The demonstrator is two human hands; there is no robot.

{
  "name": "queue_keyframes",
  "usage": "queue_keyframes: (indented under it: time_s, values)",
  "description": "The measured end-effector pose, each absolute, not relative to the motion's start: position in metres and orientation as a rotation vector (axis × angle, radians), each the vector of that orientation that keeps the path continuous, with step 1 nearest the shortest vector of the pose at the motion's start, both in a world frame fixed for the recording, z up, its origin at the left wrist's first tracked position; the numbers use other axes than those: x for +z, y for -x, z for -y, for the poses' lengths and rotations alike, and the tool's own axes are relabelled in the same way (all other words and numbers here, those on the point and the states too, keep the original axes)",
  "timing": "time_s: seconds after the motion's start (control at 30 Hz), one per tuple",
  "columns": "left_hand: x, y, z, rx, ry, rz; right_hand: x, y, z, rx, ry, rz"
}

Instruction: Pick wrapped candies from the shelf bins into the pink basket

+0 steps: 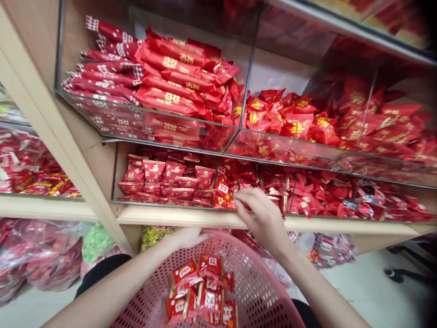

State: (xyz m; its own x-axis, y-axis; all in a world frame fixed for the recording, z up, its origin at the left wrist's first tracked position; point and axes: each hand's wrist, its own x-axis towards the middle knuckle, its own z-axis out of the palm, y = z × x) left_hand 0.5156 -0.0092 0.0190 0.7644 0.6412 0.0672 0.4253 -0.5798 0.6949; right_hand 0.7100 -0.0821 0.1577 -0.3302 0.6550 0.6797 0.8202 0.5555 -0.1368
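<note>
A pink perforated plastic basket (pixel 262 278) sits low in front of me, with several small red candy packets (pixel 210 296) in its bottom. My left hand (pixel 189 238) is closed on the basket's far rim, its fingers partly hidden. My right hand (pixel 261 216) is at the front of the lower shelf, just above the rim. Its fingers curl together beside red packets with white labels (pixel 223 189); whether something is between the fingertips is hidden.
Glass-fronted compartments hold dark red square packets (pixel 174 173), long red packets (pixel 170 77) and twisted red sweets (pixel 295 125). A wooden shelf edge (pixel 170 216) runs behind the basket. Bagged sweets (pixel 51 255) lie below left. A chair's wheeled base (pixel 396 274) stands at lower right.
</note>
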Motion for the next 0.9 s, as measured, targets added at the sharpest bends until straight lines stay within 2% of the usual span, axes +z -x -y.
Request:
queue_keyframes:
  time_s: [0.2,0.3,0.43,0.7,0.9]
  values:
    - [0.026,-0.514,0.011,0.387,-2.29,-0.716,0.179,-0.702,0.032,-0.49,1.735,2.262]
    - [0.028,-0.513,0.011,0.363,-2.29,-0.753,0.179,-0.694,0.025,-0.553,1.827,2.322]
    - [0.029,-0.513,0.011,0.337,-2.292,-0.807,0.179,-0.688,0.024,-0.474,1.919,2.383]
    - [0.027,-0.515,0.01,0.306,-2.312,-0.812,0.179,-0.692,0.023,-0.275,1.877,2.235]
    - [0.025,-0.515,0.01,0.34,-2.305,-0.768,0.186,-0.703,0.044,-0.021,1.676,1.986]
